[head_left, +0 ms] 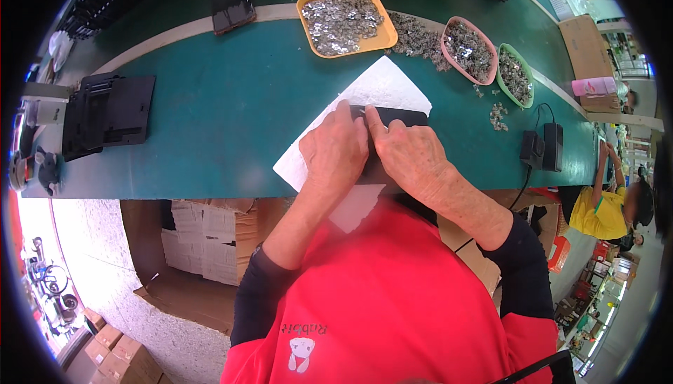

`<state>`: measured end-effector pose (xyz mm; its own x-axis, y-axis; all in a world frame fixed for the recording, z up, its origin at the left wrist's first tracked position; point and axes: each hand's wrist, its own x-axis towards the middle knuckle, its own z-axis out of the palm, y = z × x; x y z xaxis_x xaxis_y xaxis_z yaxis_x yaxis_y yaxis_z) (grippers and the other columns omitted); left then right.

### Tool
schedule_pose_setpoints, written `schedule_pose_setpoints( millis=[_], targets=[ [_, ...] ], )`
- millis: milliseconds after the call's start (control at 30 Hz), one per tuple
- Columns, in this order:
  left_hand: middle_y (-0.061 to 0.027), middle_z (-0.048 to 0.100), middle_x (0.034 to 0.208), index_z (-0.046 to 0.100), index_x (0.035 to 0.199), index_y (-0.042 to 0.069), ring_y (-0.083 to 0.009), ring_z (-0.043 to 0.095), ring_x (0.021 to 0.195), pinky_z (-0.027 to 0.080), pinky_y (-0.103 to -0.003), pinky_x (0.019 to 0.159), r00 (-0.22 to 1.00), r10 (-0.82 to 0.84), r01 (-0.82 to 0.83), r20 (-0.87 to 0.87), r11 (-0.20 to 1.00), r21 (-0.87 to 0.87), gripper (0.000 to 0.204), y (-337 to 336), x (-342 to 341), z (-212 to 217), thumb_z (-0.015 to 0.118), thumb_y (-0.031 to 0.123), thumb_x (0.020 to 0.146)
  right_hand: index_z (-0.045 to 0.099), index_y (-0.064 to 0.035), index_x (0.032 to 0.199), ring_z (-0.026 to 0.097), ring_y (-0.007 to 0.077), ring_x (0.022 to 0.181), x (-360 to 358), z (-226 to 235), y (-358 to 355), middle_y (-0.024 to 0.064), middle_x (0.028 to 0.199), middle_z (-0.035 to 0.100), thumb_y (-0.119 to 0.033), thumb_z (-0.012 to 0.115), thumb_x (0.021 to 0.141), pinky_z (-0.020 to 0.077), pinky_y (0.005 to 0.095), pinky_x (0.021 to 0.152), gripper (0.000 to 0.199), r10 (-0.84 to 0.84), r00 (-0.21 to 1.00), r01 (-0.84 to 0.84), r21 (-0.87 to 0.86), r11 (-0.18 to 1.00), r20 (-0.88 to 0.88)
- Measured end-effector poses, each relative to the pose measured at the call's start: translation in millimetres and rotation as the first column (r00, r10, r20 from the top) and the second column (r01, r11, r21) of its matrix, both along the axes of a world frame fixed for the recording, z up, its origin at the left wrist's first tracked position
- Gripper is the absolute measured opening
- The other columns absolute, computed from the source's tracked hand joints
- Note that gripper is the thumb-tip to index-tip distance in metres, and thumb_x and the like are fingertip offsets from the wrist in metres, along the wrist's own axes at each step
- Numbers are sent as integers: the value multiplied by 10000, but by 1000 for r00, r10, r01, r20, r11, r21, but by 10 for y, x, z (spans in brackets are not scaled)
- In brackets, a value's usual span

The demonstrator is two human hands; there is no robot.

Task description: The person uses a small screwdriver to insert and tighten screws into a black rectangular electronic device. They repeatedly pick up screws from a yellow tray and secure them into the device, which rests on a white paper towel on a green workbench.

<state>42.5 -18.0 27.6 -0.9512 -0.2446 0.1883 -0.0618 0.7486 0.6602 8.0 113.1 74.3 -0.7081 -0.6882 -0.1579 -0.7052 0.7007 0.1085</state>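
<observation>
Both hands side by side, touching, over a black part point(392, 115) that lies on a white sheet point(371, 93) on the green table point(231, 118). Left hand point(335, 151) — fingers curled down on the part's left end, pressing it flat; what the fingertips pinch, cannot tell. Right hand point(410, 156) — forefinger stretched forward onto the part's top edge, other fingers folded over its middle. Only the part's far edge and right end show past the knuckles; it continues under the palms toward the body. Beyond the hands: orange tray point(345, 21) heaped with small silvery pieces, straight ahead. Ahead and to the right, a loose pile of the same pieces, then a pink dish point(468, 49) and a green dish point(516, 74), both filled. Right of the right hand, two small black boxes point(542, 147) with a cord. Well off to the left of the left hand, a stack of black flat parts point(109, 112). Below the table edge, open cartons point(210, 244) with white packs.
</observation>
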Motion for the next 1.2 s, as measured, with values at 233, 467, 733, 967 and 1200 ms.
schedule_pose_setpoints(
  millis=[233,467,733,967,1200],
  targets=[
    [-195,667,842,571,1050,-16,-359,654,748,490,-459,657,999,-29,29,21,1000,2,273,-18,0,15,574,197,881,533,39,1295,647,221,566,-41,97,-78,105,679,620,-80,554,818,535,331,510,492,38,999,-41,82,996,38],
    [-186,662,832,558,1026,-2,-363,651,724,492,-461,632,1000,-24,24,-3,1000,-4,254,-17,-7,-33,580,207,883,527,36,1298,664,244,617,-74,144,-93,127,683,634,-84,552,823,542,348,523,490,43,995,-49,73,996,89],
    [-172,695,877,627,1101,-17,-339,675,785,514,-417,705,998,5,-6,68,1000,13,336,-22,-7,26,638,198,843,491,-40,1350,664,308,657,-201,182,58,143,753,652,-74,555,820,531,411,586,534,22,977,-14,-39,999,211],
    [-168,696,879,635,1104,-2,-336,678,777,521,-412,694,999,17,-18,44,999,30,327,-31,-10,15,638,200,847,508,12,1185,669,321,615,-180,112,28,149,698,643,-127,614,810,533,411,533,413,91,991,-77,-132,988,102],
    [-165,699,881,636,1093,0,-334,679,765,525,-408,680,1000,16,-17,26,999,48,313,-32,-6,24,635,192,846,478,-46,1351,645,269,596,-205,105,69,109,733,616,-95,610,790,518,377,529,578,98,990,-90,-81,993,102]
  ],
)
